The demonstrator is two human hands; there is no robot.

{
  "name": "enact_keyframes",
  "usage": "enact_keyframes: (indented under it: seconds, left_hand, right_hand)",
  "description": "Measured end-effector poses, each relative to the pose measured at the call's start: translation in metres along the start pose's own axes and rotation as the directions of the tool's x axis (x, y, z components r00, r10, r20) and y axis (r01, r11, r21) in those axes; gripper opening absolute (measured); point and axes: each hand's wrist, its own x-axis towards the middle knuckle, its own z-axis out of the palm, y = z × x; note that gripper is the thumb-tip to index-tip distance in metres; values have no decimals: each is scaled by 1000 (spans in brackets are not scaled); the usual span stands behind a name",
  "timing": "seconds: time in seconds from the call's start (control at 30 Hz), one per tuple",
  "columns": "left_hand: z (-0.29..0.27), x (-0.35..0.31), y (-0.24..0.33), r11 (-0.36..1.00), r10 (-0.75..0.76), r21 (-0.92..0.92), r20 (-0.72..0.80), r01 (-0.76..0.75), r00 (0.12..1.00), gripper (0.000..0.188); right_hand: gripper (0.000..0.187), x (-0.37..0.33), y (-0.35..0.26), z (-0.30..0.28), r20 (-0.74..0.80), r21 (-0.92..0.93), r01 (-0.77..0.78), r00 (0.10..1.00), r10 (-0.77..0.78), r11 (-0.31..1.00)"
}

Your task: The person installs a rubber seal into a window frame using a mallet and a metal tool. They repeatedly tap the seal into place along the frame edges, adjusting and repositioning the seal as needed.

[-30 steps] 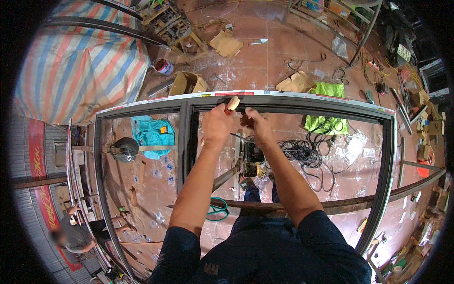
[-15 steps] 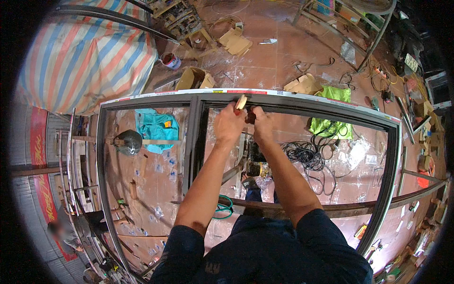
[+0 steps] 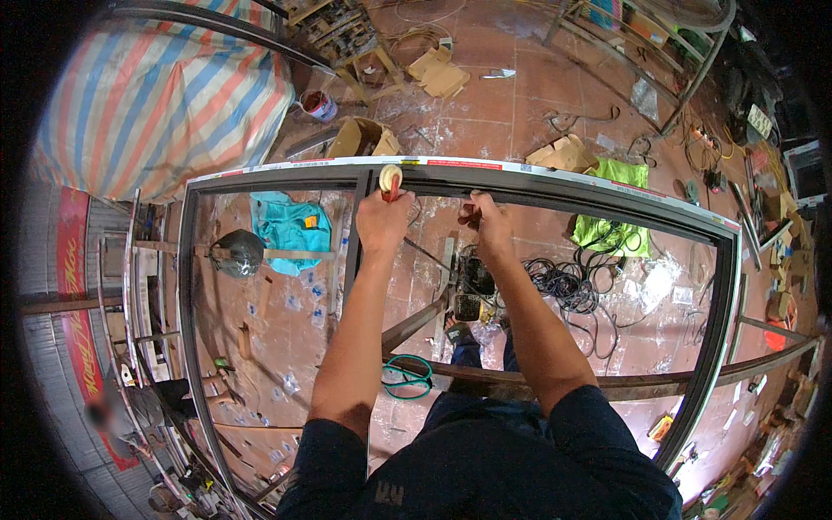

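My left hand (image 3: 381, 218) is closed round the red handle of a small tool with a round cream head (image 3: 391, 179). The head lies against the top rail of a dark grey window frame (image 3: 537, 192), close to the upright bar (image 3: 354, 227) that divides it. Further right, my right hand (image 3: 490, 224) is just under the same rail, fingers pinched together. Whatever it holds, if anything, is too small or hidden to name. Both forearms reach across the frame's larger opening.
Below the frame, coiled black cable (image 3: 568, 290) and a teal cloth (image 3: 290, 232) lie on the floor. A brown support bar (image 3: 624, 383) crosses beneath. Green scissors-like loops (image 3: 407, 377) hang near my waist. Beyond stand a cardboard box (image 3: 357, 139) and a paint bucket (image 3: 319, 106). Another person (image 3: 143, 425) is at left.
My left hand has moved left along the top rail with the tool, toward the dividing bar. My right hand has shifted slightly right, so the hands are farther apart.
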Motion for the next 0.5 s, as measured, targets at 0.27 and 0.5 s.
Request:
enact_keyframes:
  seconds: [0.27, 0.5]
  left_hand:
    - [18, 13, -1, 999, -16, 42, -42, 18, 999, 30]
    - [17, 14, -5, 994, 5, 113, -47, 1, 999, 33]
  right_hand:
    - [29, 2, 4, 11, 26, 2, 95, 995, -95, 995]
    - [22, -10, 5, 25, 22, -1, 8, 1000, -8, 1000]
